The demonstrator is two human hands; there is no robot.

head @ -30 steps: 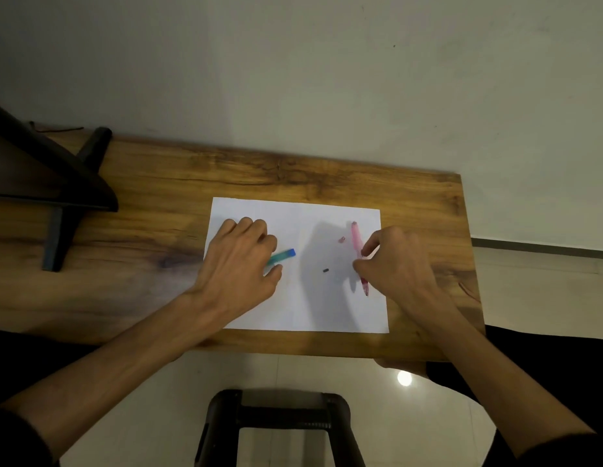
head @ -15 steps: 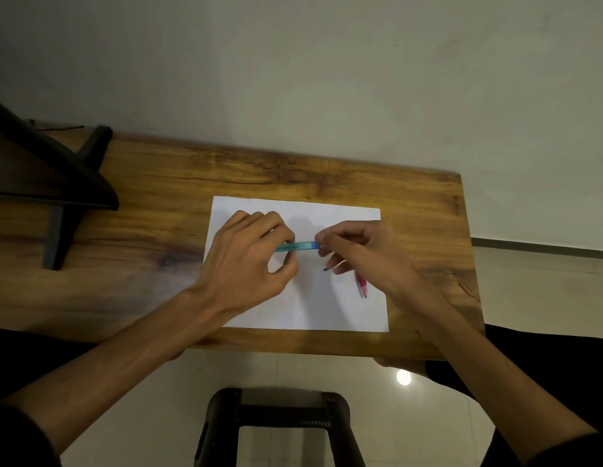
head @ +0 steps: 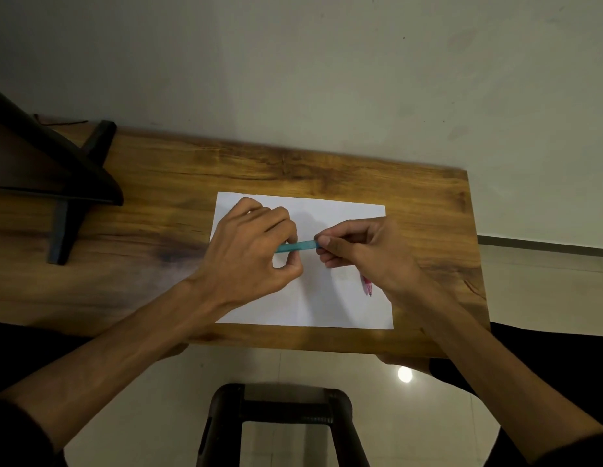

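Gripping the teal pen (head: 298, 246) with the left hand (head: 249, 251), pinching its end with the right hand (head: 364, 251). Probably halfway: pink pen (head: 367, 286) on the paper (head: 327, 308) left to do.

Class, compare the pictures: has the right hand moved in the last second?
Yes. The right hand moved left across the paper, from the pink pen to the teal pen.
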